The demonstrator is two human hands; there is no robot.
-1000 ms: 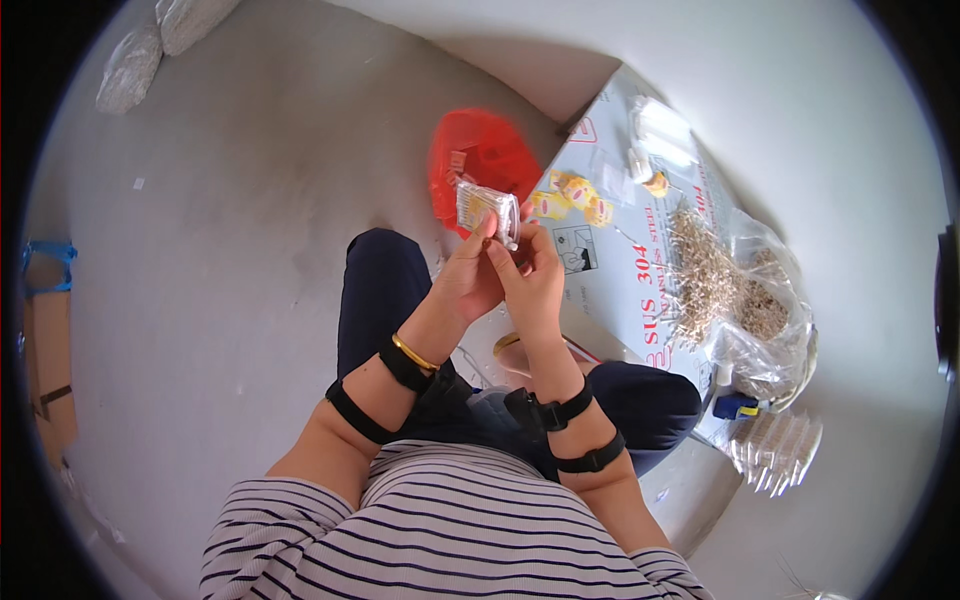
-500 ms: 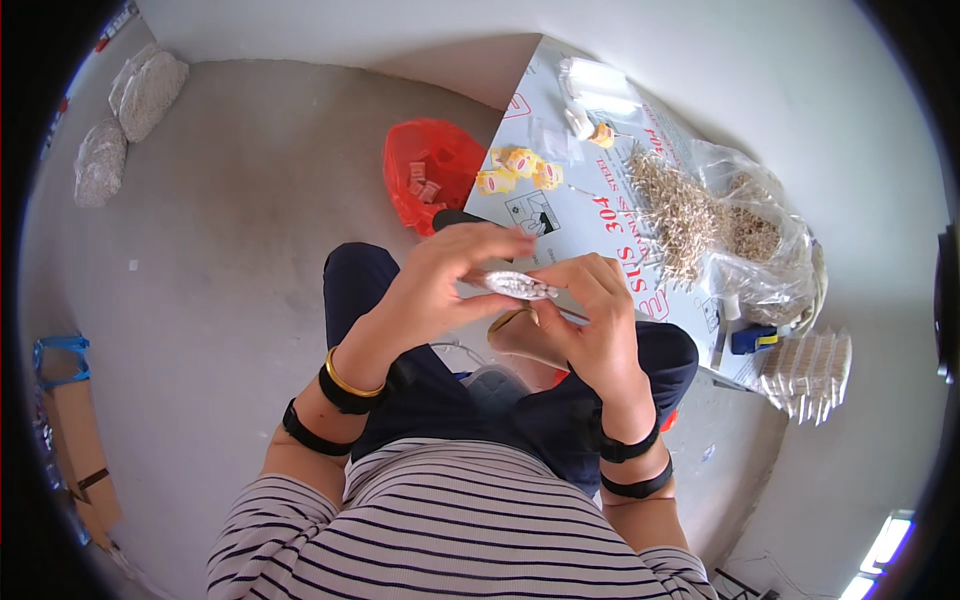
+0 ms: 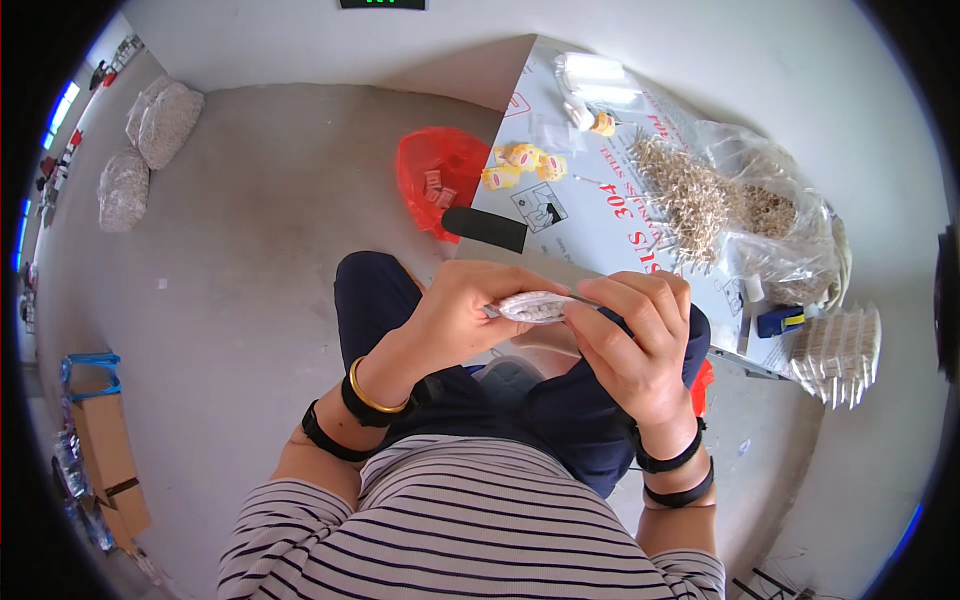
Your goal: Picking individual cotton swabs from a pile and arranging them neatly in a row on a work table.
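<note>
In front of my knees I hold a small bag of cotton swabs point(image 3: 536, 307), its end turned up so that the packed white tips show. My left hand point(image 3: 455, 312) is wrapped round the bag's left side, thumb below and fingers above. My right hand point(image 3: 635, 340) pinches the right end between thumb and fingertips. Beyond my hands, on the sheet-covered table point(image 3: 590, 235), lies a heap of loose cotton swabs point(image 3: 685, 195) that spills from a clear plastic bag point(image 3: 790, 235).
Yellow-and-white packets point(image 3: 520, 163) lie near the table's left edge, beside a red plastic bag point(image 3: 420, 165). A black strip point(image 3: 484, 229) juts past that edge. At the table's right end are a blue tape dispenser point(image 3: 780, 321) and a stacked pale bundle point(image 3: 835, 355). Stuffed sacks point(image 3: 168, 125) stand far left.
My right hand has shifted right along the bag's end, and my left fingers have come down onto it. The whole view has moved slightly.
</note>
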